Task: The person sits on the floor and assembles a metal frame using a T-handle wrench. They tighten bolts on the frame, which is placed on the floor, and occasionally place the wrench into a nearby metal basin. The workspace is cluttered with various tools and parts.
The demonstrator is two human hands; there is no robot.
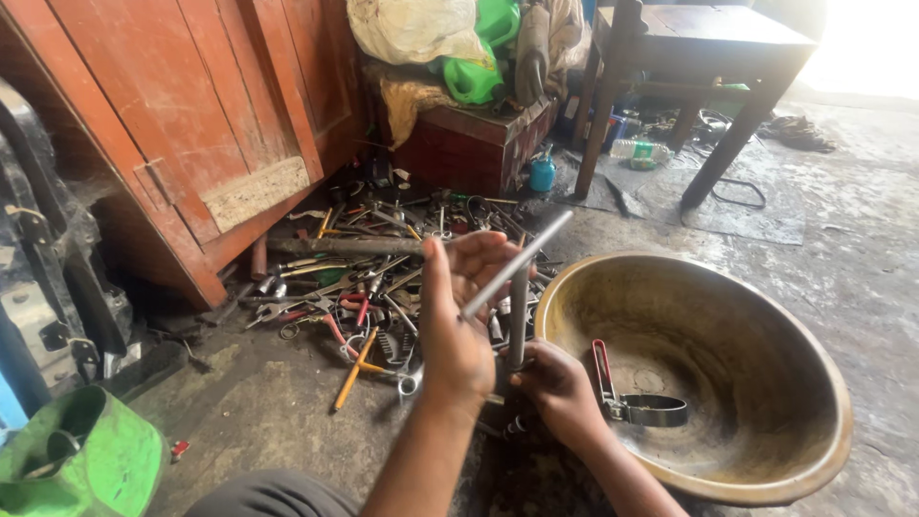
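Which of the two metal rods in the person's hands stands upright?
The rod gripped by the right hand stands upright. The other rod, in the left hand, slants up to the right.

Left hand (458, 316) raised, fingers around thin grey metal rod (517, 263), rod slanting up to right. Right hand (558, 383) lower, gripping upright metal tube (518, 316), which crosses behind rod. Just right of hands, big brass bowl (814, 383) on concrete floor (842, 239); inside lies red-handled strap wrench (632, 397). Behind hands, pile of tools (364, 278) spread on floor beside red wooden cabinet (182, 124). Green container (86, 460) at lower left. Dark wooden table (699, 48) at top right.
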